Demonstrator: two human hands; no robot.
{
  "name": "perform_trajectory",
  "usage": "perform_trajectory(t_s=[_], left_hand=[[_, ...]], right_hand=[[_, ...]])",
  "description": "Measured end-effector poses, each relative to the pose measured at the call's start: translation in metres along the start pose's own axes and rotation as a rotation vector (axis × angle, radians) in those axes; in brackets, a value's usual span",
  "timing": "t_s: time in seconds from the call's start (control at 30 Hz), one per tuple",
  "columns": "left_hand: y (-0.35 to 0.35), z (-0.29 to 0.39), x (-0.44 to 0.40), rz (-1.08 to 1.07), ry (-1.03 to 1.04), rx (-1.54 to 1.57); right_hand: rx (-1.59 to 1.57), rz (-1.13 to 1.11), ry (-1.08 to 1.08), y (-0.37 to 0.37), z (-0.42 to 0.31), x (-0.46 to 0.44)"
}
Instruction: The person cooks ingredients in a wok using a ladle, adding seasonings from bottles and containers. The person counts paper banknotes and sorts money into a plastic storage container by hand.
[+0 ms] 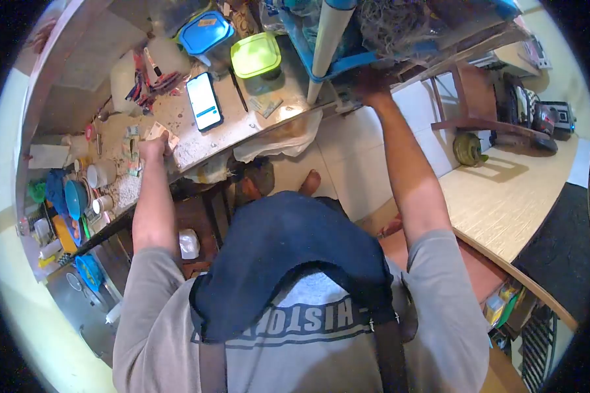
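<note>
My left hand [153,148] is closed on a pale orange banknote [171,139] above the cluttered workbench. Other notes, greenish ones [132,157], lie just left of it on the bench. A smartphone [204,102] with a lit screen rests to the right of this hand. My right hand [372,90] reaches up beside a blue-edged rack [354,63]. It is dark and smeared there, so its fingers and anything in them cannot be made out.
A blue-lidded container [205,32] and a green-lidded container [255,56] stand at the bench's back. Farther right, near a white post [330,42], is the rack. White tubs [101,175] crowd the left end. A wooden table [505,196] stands at right.
</note>
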State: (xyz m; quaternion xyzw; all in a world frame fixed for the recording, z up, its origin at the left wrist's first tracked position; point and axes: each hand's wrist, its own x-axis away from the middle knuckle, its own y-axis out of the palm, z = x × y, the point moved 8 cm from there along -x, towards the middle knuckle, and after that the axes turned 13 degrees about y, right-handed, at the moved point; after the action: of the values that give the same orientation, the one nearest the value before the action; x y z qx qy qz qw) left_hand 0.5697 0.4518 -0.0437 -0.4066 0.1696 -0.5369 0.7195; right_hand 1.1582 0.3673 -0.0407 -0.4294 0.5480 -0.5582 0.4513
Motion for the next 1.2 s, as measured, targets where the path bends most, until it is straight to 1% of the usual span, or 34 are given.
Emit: perform_trajectory(t_s=[0.03,0.07,0.1,0.13,0.17,0.2,0.23,0.27,0.3,0.33,0.37,0.4,0.43,0.47,0.5,0.53,0.57,0.6,0.67,0.7,0.73,0.77,0.8,0.87,0.9,0.93,0.97,1.0,1.03,1.07,1.13,1.17,1.2], left_hand=[[0.006,-0.017,-0.010,0.003,0.000,-0.001],[0.007,-0.036,-0.026,0.110,0.091,0.023],[0.001,-0.043,-0.035,0.218,0.181,0.049],[-0.003,-0.035,-0.027,0.223,0.181,0.049],[-0.011,-0.013,-0.008,0.263,0.242,-0.022],[-0.016,0.003,0.003,0.301,0.303,-0.092],[-0.015,-0.010,-0.008,0.398,0.330,-0.143],[-0.012,-0.027,-0.021,0.402,0.330,-0.136],[-0.007,-0.042,-0.031,0.337,0.313,0.026],[-0.002,-0.045,-0.035,0.269,0.297,0.185],[-0.002,-0.045,-0.035,0.268,0.300,0.186],[0.002,-0.040,-0.031,0.215,0.304,0.457],[0.006,-0.030,-0.024,0.157,0.305,0.727],[-0.001,-0.013,-0.015,0.152,0.319,0.721],[-0.004,0.010,0.000,0.062,0.373,0.702],[-0.004,0.033,0.017,-0.028,0.427,0.684],[-0.002,0.043,0.030,-0.065,0.378,0.771],[0.000,0.058,0.045,-0.072,0.386,0.768],[0.012,0.080,0.073,-0.134,0.355,0.840],[0.025,0.082,0.078,-0.209,0.398,0.851],[0.040,0.086,0.084,-0.285,0.443,0.862],[0.039,0.115,0.119,-0.312,0.354,0.790],[0.047,0.130,0.137,-0.412,0.421,0.889],[0.060,0.151,0.159,-0.480,0.541,0.707],[0.069,0.157,0.171,-0.551,0.517,0.750],[0.078,0.162,0.182,-0.620,0.493,0.791],[0.088,0.164,0.191,-0.704,0.433,0.847],[0.094,0.167,0.200,-0.750,0.423,0.819],[0.100,0.168,0.209,-0.823,0.387,0.786],[0.105,0.169,0.220,-0.896,0.349,0.754],[0.113,0.167,0.244,-1.003,0.255,0.743],[0.114,0.167,0.257,-1.030,0.211,0.758],[0.119,0.158,0.267,-1.064,0.150,0.778]], right_hand=[[-0.078,0.161,0.014,-0.006,-0.003,0.002],[-0.157,0.323,0.028,-0.015,-0.006,0.005],[-0.161,0.325,0.025,-0.027,-0.010,0.006],[-0.098,0.239,0.079,-0.044,-0.011,0.008],[-0.034,0.152,0.132,-0.051,-0.010,0.012],[-0.033,0.155,0.130,-0.054,-0.008,0.022],[-0.233,0.232,0.134,-0.063,0.003,0.032],[-0.432,0.307,0.134,-0.071,0.014,0.037],[-0.430,0.309,0.134,-0.065,0.018,0.038],[-0.289,0.477,0.034,-0.063,0.013,0.044],[-0.143,0.644,-0.066,-0.057,0.005,0.050],[-0.145,0.647,-0.063,-0.025,0.007,0.040],[-0.657,0.541,0.122,0.019,0.035,0.020],[-1.167,0.407,0.315,0.056,0.055,0.009],[-1.170,0.410,0.325,0.043,0.052,0.012],[-1.153,0.279,0.412,0.023,0.045,0.010],[-1.133,0.150,0.494,0.015,0.041,0.011],[-1.137,0.157,0.501,0.017,0.043,0.017],[-1.512,0.349,0.533,0.026,0.058,0.033],[-1.516,0.355,0.539,0.012,0.056,0.046],[-1.638,0.306,0.817,0.001,0.058,0.070],[-1.745,0.246,1.101,0.004,0.057,0.089],[-1.746,0.247,1.109,0.008,0.053,0.093],[-2.150,0.054,1.119,0.040,0.029,0.096],[-2.090,0.067,1.044,0.048,0.029,0.091],[-2.097,0.066,1.047,0.056,0.027,0.083],[-2.110,0.120,1.019,0.059,0.026,0.072],[-2.123,0.176,0.990,0.059,0.021,0.065],[-2.151,0.077,1.029,0.041,0.011,0.065],[-2.157,0.078,1.032,0.042,0.005,0.061],[-2.301,0.182,0.961,0.058,0.003,0.041],[-2.301,0.181,0.961,0.071,0.002,0.032],[-2.010,0.332,0.720,0.073,0.006,0.016]])
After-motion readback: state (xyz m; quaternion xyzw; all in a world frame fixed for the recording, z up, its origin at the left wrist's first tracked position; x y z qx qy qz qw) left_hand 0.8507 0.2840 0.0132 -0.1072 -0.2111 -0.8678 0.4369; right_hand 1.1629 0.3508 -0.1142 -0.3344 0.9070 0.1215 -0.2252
